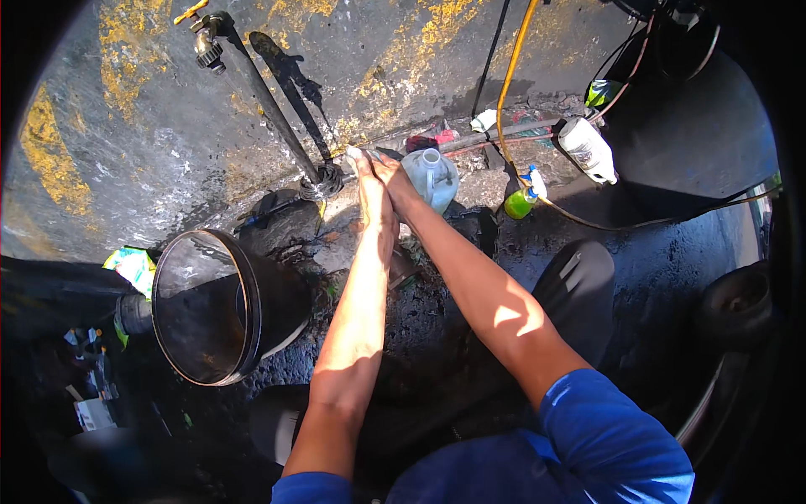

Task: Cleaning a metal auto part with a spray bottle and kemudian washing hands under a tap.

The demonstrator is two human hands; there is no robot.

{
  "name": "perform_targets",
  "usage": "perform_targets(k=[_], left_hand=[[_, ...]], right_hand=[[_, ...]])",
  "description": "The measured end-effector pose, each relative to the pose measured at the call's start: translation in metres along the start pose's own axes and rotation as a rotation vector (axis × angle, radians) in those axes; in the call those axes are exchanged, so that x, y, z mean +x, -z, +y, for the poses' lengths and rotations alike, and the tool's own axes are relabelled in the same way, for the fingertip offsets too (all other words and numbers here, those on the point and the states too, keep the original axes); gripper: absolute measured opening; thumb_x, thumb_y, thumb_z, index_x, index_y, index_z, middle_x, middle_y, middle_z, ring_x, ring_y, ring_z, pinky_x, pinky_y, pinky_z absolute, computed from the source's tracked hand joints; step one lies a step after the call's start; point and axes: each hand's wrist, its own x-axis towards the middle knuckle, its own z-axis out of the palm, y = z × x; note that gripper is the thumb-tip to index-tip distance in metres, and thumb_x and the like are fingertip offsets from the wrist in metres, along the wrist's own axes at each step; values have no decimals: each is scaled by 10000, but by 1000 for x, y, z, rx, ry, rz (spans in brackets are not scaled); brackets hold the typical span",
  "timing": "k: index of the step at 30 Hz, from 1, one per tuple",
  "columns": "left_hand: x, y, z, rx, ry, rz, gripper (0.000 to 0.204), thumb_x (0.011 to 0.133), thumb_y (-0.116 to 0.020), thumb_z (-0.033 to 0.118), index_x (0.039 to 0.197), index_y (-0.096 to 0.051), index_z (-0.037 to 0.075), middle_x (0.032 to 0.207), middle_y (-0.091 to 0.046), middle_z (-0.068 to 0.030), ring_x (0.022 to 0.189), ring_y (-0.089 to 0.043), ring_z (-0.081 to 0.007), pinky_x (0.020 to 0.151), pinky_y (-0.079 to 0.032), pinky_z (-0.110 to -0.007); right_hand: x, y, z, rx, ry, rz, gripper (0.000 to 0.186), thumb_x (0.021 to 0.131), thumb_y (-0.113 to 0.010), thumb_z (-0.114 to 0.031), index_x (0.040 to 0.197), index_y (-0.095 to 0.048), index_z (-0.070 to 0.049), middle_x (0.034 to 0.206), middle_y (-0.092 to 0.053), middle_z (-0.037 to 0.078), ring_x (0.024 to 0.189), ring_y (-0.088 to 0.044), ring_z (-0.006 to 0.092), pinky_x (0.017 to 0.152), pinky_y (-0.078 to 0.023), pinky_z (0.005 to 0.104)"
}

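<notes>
My left hand (pixel 371 186) and my right hand (pixel 393 180) are pressed together in front of me, near the foot of the wall. Their fingers look stretched out and lie against each other, with the palms hidden. A bright whitish patch shows at the left fingertips; whether it is foam or sunlight I cannot tell. Just right of my hands stands a translucent plastic jug (pixel 438 186) with an uncapped neck. Farther right are a spray bottle (pixel 520 202) with green liquid and a white plastic bottle (pixel 588 149) lying tilted.
A brass tap (pixel 207 42) tops a dark pipe (pixel 273 105) against the wall. A black bucket (pixel 252 307) lies on its side at left. A large dark drum (pixel 697 134) stands at right, and a yellowish hose (pixel 504 101) runs down the wall. The dark ground looks wet.
</notes>
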Motion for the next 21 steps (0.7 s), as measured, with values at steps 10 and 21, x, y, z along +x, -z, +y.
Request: perform_targets(k=[10, 21], left_hand=[[-12, 106, -40, 890, 297, 23, 563, 978, -544, 459, 1223, -641, -38, 1022, -706, -134, 946, -628, -238, 886, -481, -387], [-99, 149, -138, 1389, 535, 125, 979, 715, -684, 727, 1269, -602, -76, 1256, -634, -280, 1183, -623, -379, 1003, -474, -420]], right_hand=[[-40, 122, 48, -1145, -92, 313, 467, 1005, -587, -330, 1355, -562, -21, 1164, -687, 131, 1065, -606, 197, 951, -460, 331], [-81, 236, 45, -1454, -259, 638, 691, 901, -698, -261, 1468, -420, 19, 1298, -621, 183, 985, -641, 228, 860, -516, 355]])
